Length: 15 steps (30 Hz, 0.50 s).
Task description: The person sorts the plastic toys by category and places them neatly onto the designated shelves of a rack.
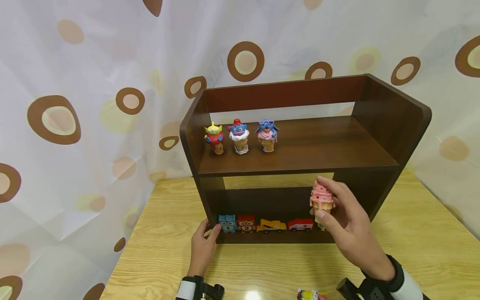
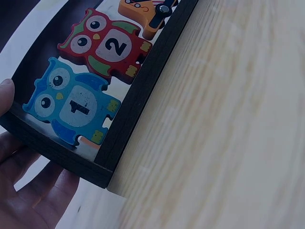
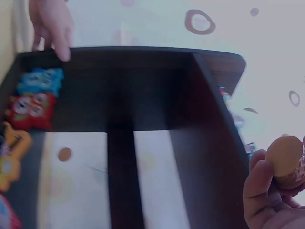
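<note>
A pink toy ice cream cone (image 1: 321, 193) with drips over a tan waffle base is pinched between the thumb and fingers of my right hand (image 1: 354, 229), in front of the lower part of a dark brown shelf (image 1: 318, 146). The right wrist view shows the round flat bottom of the cone (image 3: 284, 156). My left hand (image 1: 202, 250) grips the lower left side panel of the shelf. In the left wrist view, its thumb lies on the inner side and its fingers (image 2: 43, 191) on the outer side, beside a blue owl block (image 2: 71, 105) numbered 1.
Three cone figures, a green-headed alien (image 1: 214, 137), a blue-faced one (image 1: 239, 136) and a blue-eared one (image 1: 267, 135), stand on the upper board's left. Below are a red owl block (image 1: 246, 223), yellow truck (image 1: 271, 226) and red-white ambulance (image 1: 300, 225). A colourful item (image 1: 309, 295) lies at the front.
</note>
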### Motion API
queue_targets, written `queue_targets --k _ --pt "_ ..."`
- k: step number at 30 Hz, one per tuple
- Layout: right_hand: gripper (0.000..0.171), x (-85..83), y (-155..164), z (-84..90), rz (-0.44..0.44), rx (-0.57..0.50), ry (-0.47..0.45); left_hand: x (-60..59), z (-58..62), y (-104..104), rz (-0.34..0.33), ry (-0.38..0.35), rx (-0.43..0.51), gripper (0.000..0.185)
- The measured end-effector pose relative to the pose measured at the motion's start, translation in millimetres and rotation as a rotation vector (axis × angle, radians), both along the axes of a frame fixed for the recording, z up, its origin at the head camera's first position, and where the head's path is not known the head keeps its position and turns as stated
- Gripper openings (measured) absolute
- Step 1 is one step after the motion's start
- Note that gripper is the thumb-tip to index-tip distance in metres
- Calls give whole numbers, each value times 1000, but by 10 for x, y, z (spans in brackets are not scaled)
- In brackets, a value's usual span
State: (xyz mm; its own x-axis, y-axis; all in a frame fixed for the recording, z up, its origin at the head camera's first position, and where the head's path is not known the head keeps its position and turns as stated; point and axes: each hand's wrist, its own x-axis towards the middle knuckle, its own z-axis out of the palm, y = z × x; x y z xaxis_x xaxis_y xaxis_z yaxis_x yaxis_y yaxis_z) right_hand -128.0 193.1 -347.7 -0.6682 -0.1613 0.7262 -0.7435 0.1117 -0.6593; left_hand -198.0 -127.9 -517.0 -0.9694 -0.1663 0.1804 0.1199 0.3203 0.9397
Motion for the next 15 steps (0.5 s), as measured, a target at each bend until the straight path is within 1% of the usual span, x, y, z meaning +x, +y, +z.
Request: queue_targets --k 2,3,5,10,12,15 --pt "60 -31 11 112 -33 30 45 2 4 1 1 1 -5 43" --pt "61 -45 18 175 -56 55 63 4 5 3 1 3 -6 43" --pt "59 -77 29 294 -116 102 102 4 8 6 1 3 -5 43" --pt "73 -209 58 622 -301 225 128 2 11 7 4 3 -3 42" --pt "80 -282 66 732 -356 261 141 2 11 8 7 0 -2 42" --pt "79 -389 69 842 -388 284 179 4 4 9 7 -5 2 42"
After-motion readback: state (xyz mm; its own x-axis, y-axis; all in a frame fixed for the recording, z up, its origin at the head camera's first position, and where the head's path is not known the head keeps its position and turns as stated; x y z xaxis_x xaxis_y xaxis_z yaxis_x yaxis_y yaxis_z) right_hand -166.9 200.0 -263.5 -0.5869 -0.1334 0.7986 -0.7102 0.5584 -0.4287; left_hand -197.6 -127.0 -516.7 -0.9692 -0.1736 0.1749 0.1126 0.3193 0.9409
